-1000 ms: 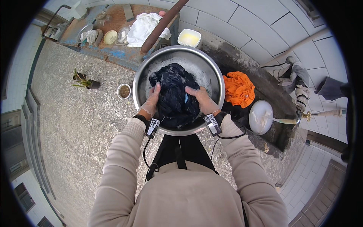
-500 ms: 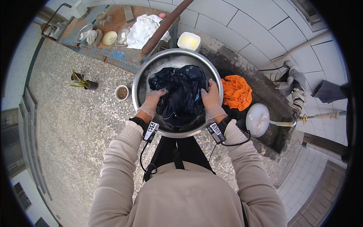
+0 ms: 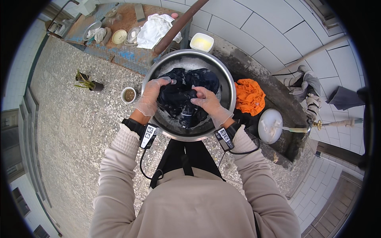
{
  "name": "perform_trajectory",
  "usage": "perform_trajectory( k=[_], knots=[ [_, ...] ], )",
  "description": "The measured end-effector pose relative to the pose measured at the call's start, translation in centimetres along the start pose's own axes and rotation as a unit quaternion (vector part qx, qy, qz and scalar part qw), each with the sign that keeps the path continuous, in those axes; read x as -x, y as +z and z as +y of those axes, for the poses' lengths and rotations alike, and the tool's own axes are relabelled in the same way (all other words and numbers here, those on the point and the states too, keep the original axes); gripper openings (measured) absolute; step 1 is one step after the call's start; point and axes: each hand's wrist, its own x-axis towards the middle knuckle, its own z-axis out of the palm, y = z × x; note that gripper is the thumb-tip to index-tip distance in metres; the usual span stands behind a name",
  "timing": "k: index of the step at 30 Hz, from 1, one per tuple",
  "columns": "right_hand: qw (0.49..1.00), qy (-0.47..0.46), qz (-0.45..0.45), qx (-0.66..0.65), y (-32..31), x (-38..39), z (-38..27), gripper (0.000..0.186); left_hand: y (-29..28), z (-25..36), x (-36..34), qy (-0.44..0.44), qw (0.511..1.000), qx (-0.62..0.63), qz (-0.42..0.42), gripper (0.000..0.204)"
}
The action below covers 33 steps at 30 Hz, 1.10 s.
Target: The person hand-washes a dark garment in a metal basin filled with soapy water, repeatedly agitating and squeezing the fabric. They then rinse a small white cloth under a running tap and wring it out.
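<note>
A steel basin holds dark, wet cloth in sudsy water. My left hand is in a clear plastic glove, its fingers closed on the cloth's upper left part. My right hand, gloved likewise, grips a bunched length of the cloth near the middle, fingers curled. A white tub with yellowish contents stands just behind the basin; a crumpled orange cloth lies to its right.
A worn bench holds dishes and white cloth; a rusty pipe slants over it. At left are potted plants and a small cup. At right are a concrete trough, a white plastic lid and a tap.
My left hand has moved up and left along the cloth, and my right hand has moved inward from the rim to the middle. The cloth is now gathered into a lengthwise bunch.
</note>
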Motion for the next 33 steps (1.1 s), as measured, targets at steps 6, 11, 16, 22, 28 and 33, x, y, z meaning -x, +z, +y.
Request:
perform_trajectory(
  k=[6,11,16,22,28,33],
  knots=[
    [0.950,0.046,0.034,-0.308,-1.1,1.8,-1.8,0.030,2.9,3.7,1.4,0.033,0.997,-0.010,-0.070,0.023],
    [0.851,-0.107,0.127,-0.498,-1.3,2.5,-3.7,0.031,2.6,3.4,0.0,0.044,0.992,-0.085,-0.082,0.022],
    [0.803,-0.102,0.194,-0.555,-2.7,2.7,-3.1,0.034,0.4,-3.0,-3.0,0.066,0.856,-0.513,0.004,0.040],
    [0.951,0.015,0.280,-0.128,-4.5,1.0,-1.0,0.026,0.3,-7.2,-2.6,-0.001,0.667,-0.734,0.130,0.057],
    [0.828,-0.301,0.284,0.379,-3.8,0.0,-1.9,0.019,1.9,-7.4,-3.1,0.233,0.806,-0.543,-0.018,0.037],
    [0.855,-0.221,-0.066,0.465,-1.7,-2.9,-2.2,0.021,1.7,-10.3,-4.4,0.189,0.737,-0.647,-0.052,0.048]
  ],
)
